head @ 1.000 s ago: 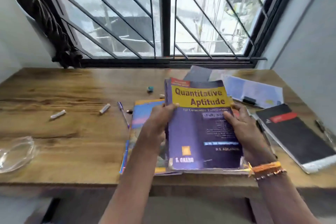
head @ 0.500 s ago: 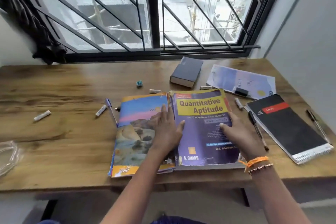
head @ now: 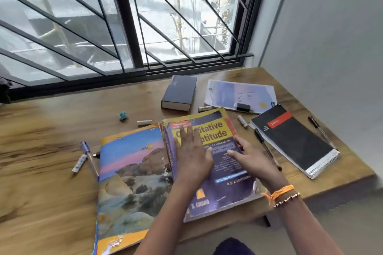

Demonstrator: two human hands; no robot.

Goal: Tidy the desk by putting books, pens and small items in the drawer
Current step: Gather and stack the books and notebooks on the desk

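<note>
Head view: both hands lie flat on the purple aptitude book (head: pixel 219 163), which rests on the wooden desk (head: pixel 41 172) with its near edge at the desk's front. The left hand (head: pixel 191 155) lies palm down on the cover, fingers straight and close together, tips reaching the yellow title band. The right hand (head: pixel 251 158) is just beside it, fingers loosely spread and laid flat on the cover near the right edge; it grasps nothing. An orange thread and a bead bracelet (head: pixel 284 195) circle the right wrist.

Left of the left fingers, touching the purple book's spine side, lies a landscape-cover book (head: pixel 132 174), flat. Further left of it are a blue pen (head: pixel 89 156) and a small white tube (head: pixel 79 163), side by side.

Right of the right fingers a black pen (head: pixel 267 149) lies along the edge of a black spiral notebook (head: pixel 294 141); another dark pen (head: pixel 320 130) lies on its far side.

Beyond the fingertips: a white stick (head: pixel 144 122), a small teal object (head: pixel 123 115), a dark thick book (head: pixel 180 93) and a pale printed sheet (head: pixel 240 94) carrying a black clip (head: pixel 243 107). No drawer shows.
</note>
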